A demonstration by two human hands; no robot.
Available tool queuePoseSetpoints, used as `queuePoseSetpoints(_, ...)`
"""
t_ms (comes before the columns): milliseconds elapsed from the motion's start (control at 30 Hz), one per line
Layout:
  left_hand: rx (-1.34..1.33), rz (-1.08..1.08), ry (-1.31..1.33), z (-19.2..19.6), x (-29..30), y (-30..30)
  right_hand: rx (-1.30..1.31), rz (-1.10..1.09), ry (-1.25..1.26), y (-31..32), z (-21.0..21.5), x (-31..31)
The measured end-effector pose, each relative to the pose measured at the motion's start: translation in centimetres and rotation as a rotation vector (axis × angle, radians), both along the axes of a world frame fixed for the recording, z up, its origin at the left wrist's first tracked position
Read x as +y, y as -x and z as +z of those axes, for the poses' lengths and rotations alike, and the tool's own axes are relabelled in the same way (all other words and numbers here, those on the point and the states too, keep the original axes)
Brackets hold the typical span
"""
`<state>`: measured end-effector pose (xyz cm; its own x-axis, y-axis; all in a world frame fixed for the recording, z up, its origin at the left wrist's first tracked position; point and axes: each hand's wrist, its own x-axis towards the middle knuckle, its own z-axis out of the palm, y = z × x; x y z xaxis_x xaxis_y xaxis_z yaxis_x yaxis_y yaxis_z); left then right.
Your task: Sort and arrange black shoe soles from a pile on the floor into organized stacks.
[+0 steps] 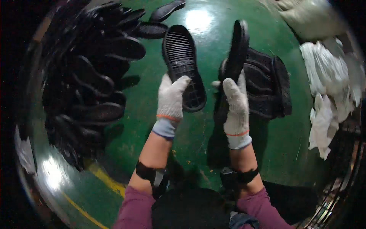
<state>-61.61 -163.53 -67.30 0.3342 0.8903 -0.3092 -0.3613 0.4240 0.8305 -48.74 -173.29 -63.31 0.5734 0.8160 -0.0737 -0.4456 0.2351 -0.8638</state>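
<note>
Both my hands wear white knit gloves. My left hand (171, 95) is closed round the edge of a black shoe sole (183, 63), its thumb on the ribbed and gridded inner face. A second black shoe sole (238, 49) is gripped in my right hand (236, 101), tilted so mainly its edge shows. The fingers behind that sole are partly hidden. Just beyond my right hand is a stack of black soles (261, 84) on the green floor, some standing on edge.
A large heap of loose black soles (99, 80) covers the left side. White plastic bags (328, 72) lie at the right, below a pale sack (309, 19). Yellow lines (105, 177) mark the green floor (190, 149) at lower left. A metal rack-like thing (331, 202) stands at lower right.
</note>
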Motion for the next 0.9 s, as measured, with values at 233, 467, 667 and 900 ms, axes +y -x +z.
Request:
queuePoseSetpoints(233, -0.007, 0.028, -0.229, -3.0, -3.0, -1.2, -1.472, -0.147, 0.706, 3.2, -1.6, 2.8)
queuePoseSetpoints(467, -0.122, -0.13, -0.218, -8.5, -4.1, 1.0, -1.167, -0.027, 0.492, 3.6, -2.7, 0.4)
queuePoseSetpoints(667, 0.192, -0.148, -0.576, 4.6, -0.5, -1.2, 0.301, 0.065, -0.108, -2.4, 0.2, -1.8)
queuePoseSetpoints(900, 0.332, -0.279, -1.928, 9.3, 2.3, -6.6, 0.364, 0.496, -0.271, -7.9, 2.5, -7.5)
